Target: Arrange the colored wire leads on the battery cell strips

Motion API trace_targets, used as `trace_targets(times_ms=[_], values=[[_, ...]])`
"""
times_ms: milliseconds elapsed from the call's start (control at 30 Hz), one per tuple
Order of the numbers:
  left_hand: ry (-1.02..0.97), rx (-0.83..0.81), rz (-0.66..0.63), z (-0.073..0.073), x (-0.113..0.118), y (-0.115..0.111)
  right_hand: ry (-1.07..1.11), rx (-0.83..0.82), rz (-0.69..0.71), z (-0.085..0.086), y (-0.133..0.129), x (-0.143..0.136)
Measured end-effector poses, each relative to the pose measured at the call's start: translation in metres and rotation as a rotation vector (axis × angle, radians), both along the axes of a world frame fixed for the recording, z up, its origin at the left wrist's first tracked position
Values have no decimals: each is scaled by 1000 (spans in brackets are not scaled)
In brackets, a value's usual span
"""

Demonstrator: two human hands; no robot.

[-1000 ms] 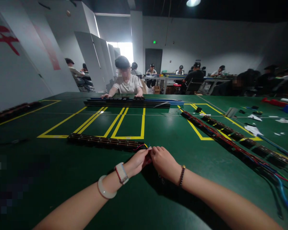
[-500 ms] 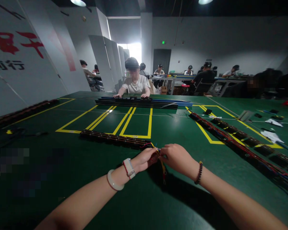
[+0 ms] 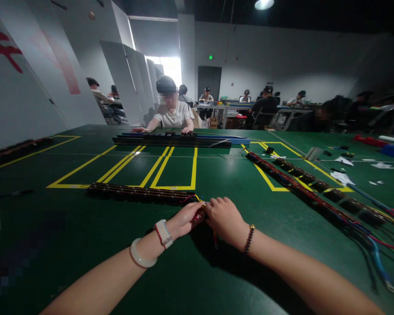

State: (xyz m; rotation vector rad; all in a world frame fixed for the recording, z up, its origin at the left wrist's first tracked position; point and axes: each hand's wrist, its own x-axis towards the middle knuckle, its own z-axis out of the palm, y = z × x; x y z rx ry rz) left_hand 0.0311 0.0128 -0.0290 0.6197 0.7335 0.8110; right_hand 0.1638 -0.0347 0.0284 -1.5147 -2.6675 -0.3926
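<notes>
A long dark strip assembly [image 3: 138, 192] lies on the green table [image 3: 118, 245], with wires [image 3: 199, 199] in yellow and red coming off its right end. My left hand [image 3: 187, 218] is closed round these wires, thumb on top. Pressed against it from the right, my right hand [image 3: 226, 221] has its fingers curled on the same bundle. Below the hands a short wire end with a metal lug [image 3: 216, 243] hangs down. The fingertips and the exact spot they grip are partly hidden.
Across the table a person [image 3: 172, 113] touches long dark and blue rails [image 3: 180, 140]. More strip assemblies with cables [image 3: 292, 183] lie at the right, beside white scraps [image 3: 343, 177]. Another strip [image 3: 19, 148] lies at the far left.
The view has turned to the right, so the table things appear shifted left. My right hand has rolled over the wires, and less of the yellow wire shows below the hands.
</notes>
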Motion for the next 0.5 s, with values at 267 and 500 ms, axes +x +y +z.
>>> trace_targets(times_ms=[267, 500], values=[[13, -51, 47, 5, 3, -2, 13, -1, -14, -9, 0, -6], [-41, -20, -64, 4, -1, -3, 134, -214, -108, 2, 4, -1]])
